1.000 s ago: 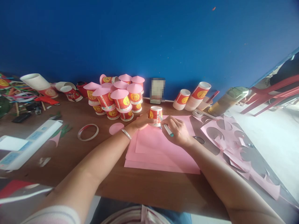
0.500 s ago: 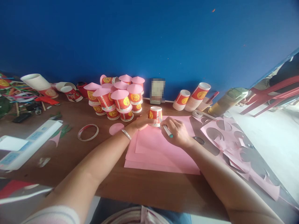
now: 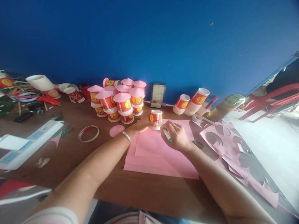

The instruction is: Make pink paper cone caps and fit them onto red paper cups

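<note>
On the pink paper sheets (image 3: 161, 146) a red paper cup (image 3: 155, 117) with yellow emblems stands upside down. My left hand (image 3: 144, 123) is closed around the cup's lower left side, with the fingertips partly hidden. A white pen (image 3: 167, 136) with a teal end is gripped in my right hand (image 3: 175, 134), just right of the cup. Its tip points at the cup's lower edge; whether it touches the cup or the paper is too small to tell. Beside my left wrist lies a pink paper disc (image 3: 117, 131).
Stacked cups with pink cone tops (image 3: 122, 97) stand behind to the left. Two cup stacks (image 3: 196, 101), a tape roll (image 3: 196, 118) and a bottle (image 3: 226, 107) are back right. Pink scraps (image 3: 235, 161) cover the right edge. A tape ring (image 3: 88, 133) and power strip (image 3: 32, 144) lie left.
The view has tilted slightly, so everything on the table sits a little lower. Both hands keep their holds on the cup and the pen, with little visible movement between them.
</note>
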`<state>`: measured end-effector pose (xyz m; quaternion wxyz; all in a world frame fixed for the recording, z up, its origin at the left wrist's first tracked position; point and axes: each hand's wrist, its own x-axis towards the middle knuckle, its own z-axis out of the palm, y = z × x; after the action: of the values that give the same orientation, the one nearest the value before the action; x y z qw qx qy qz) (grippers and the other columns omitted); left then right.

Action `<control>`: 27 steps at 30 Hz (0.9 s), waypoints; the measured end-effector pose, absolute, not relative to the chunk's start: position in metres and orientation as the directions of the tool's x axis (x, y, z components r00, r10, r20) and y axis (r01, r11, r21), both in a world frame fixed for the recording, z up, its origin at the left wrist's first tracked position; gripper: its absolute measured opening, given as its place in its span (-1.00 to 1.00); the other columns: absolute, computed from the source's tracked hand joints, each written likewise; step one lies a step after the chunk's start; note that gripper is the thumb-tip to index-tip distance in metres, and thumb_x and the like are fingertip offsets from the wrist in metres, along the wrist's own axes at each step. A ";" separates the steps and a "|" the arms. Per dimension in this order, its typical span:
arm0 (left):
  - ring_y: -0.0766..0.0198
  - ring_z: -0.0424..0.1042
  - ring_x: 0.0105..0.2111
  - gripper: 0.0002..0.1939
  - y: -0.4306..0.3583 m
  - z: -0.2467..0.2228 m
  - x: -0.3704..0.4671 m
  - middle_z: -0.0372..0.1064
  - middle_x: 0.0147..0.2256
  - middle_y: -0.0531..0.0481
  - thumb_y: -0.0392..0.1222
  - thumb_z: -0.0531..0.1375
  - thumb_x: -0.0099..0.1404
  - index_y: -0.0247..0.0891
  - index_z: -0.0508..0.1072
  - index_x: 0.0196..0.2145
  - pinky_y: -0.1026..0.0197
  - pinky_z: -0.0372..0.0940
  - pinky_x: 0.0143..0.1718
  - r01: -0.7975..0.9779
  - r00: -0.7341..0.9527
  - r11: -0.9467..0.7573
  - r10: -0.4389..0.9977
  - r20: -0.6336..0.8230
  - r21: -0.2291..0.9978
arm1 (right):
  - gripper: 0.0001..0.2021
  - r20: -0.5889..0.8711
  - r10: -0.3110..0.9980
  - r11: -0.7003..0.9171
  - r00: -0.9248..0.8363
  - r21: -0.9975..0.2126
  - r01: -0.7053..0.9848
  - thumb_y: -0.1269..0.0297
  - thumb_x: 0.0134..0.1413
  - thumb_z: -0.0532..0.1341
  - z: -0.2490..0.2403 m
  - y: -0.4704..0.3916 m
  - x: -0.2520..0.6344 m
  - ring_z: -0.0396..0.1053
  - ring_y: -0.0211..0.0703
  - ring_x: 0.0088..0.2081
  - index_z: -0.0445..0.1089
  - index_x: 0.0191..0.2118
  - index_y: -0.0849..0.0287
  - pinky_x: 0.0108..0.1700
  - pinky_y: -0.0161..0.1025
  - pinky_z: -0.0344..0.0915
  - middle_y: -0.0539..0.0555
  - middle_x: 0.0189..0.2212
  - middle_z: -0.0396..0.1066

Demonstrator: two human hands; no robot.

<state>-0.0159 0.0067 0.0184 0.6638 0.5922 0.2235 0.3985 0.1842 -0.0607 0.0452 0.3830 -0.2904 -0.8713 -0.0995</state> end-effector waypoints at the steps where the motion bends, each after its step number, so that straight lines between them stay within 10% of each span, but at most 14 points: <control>1: 0.25 0.42 -0.32 -0.50 0.007 0.018 -0.016 0.46 -0.30 -0.05 -0.04 0.46 0.04 -0.35 0.47 -0.14 0.20 0.31 -0.24 -0.263 0.595 -0.005 0.786 0.167 0.965 | -0.91 0.725 0.429 0.810 -0.539 -0.044 0.584 0.46 0.27 0.11 0.045 -0.061 0.184 0.33 -0.23 -0.47 0.27 -0.22 0.12 -0.43 -0.27 0.20 0.00 -0.42 0.41; 27: -0.01 0.56 -0.08 -0.42 -0.001 0.019 -0.017 0.58 -0.15 -0.16 -0.06 0.48 0.09 -0.27 0.47 0.02 -0.11 0.32 0.10 -0.270 0.568 0.125 0.822 0.053 0.955 | -0.62 0.783 0.499 0.638 -0.372 -0.041 0.769 0.48 0.27 0.06 -0.005 -0.031 0.191 0.50 0.04 -0.22 0.22 0.17 0.16 -0.23 -0.09 0.46 0.19 -0.21 0.50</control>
<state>-0.0169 -0.0008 0.0187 0.7046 0.5360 0.2571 0.3874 0.1914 -0.0310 -0.0048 0.4018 -0.3908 -0.8109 -0.1683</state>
